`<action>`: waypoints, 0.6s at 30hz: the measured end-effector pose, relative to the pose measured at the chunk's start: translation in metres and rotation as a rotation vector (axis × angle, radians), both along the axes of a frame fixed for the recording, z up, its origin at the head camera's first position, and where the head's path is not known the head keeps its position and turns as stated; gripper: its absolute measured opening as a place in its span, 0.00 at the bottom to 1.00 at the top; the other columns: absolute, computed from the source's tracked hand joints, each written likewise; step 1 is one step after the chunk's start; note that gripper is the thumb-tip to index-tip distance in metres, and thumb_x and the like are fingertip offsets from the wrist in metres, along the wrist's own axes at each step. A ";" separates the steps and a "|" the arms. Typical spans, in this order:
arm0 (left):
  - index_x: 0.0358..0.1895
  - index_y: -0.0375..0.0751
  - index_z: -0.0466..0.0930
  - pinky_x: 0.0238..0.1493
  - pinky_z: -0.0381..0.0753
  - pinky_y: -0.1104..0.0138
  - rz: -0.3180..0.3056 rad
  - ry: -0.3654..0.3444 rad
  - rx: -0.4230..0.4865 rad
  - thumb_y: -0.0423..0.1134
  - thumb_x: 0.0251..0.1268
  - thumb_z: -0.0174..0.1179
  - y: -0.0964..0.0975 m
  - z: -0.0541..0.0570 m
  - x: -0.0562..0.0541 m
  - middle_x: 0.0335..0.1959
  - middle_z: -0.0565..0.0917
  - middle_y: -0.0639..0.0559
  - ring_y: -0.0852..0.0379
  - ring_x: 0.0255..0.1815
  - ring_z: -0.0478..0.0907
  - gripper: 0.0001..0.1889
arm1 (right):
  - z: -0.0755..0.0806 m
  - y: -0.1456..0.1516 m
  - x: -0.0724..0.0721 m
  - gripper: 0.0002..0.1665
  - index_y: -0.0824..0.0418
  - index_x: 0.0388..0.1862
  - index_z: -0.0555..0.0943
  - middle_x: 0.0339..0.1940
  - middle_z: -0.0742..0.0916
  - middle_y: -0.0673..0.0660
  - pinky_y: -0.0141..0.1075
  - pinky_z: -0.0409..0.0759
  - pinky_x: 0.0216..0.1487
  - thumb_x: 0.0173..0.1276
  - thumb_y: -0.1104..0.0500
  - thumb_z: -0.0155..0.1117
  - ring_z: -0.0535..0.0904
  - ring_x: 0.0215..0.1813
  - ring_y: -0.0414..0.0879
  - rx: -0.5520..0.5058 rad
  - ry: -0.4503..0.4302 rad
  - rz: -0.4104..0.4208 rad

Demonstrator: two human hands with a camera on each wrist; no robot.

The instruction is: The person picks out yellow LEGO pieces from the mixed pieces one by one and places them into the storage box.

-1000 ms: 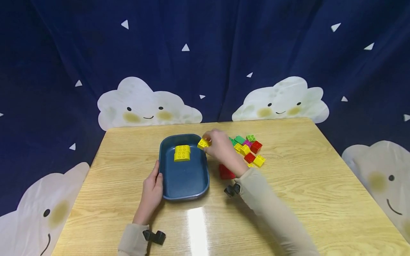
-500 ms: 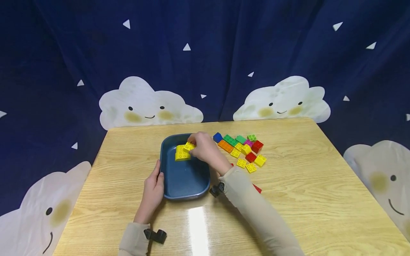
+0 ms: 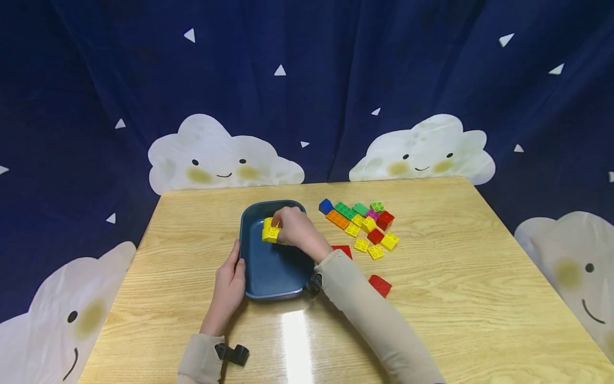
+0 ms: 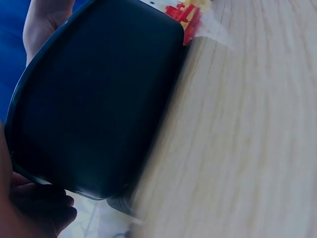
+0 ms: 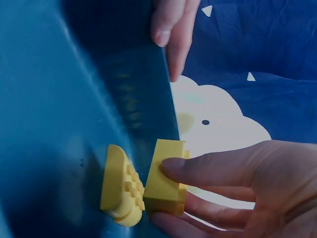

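Observation:
A dark blue tray [image 3: 278,274] rests on the wooden table. My left hand [image 3: 230,282] grips its left rim, and in the right wrist view the thumb [image 5: 166,22] lies over the edge. Inside the tray, towards the back, sit yellow studded bricks with rounded ends [image 5: 115,178]. My right hand [image 3: 298,229] reaches over the tray and pinches a yellow toy brick [image 5: 166,176] between thumb and fingers. That brick is just above the others, its studs facing the palm in the right wrist view; whether they touch I cannot tell.
Right of the tray lies a loose group of toy bricks, among them a blue one [image 3: 326,206], an orange one [image 3: 338,219] and a green one [image 3: 345,210]. Red bricks [image 3: 380,286] lie nearer, beside the right forearm. A dark blue curtain [image 3: 316,85] hangs behind the table.
My right hand has carried the yellow brick leftward from over the tray's right rim to the yellow bricks inside, then lower. The left hand stays on the rim.

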State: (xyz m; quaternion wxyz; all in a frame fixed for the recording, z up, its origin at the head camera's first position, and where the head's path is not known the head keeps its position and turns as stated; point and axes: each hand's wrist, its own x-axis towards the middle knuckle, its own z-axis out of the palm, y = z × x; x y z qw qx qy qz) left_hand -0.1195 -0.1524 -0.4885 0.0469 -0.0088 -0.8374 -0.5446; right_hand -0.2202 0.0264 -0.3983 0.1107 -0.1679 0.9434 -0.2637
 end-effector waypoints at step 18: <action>0.78 0.33 0.50 0.75 0.55 0.53 0.004 -0.007 0.005 0.33 0.80 0.39 0.000 0.001 0.000 0.78 0.55 0.42 0.51 0.78 0.51 0.27 | -0.035 -0.017 0.004 0.20 0.60 0.48 0.87 0.46 0.86 0.54 0.40 0.82 0.47 0.55 0.65 0.76 0.77 0.43 0.47 0.132 0.057 0.032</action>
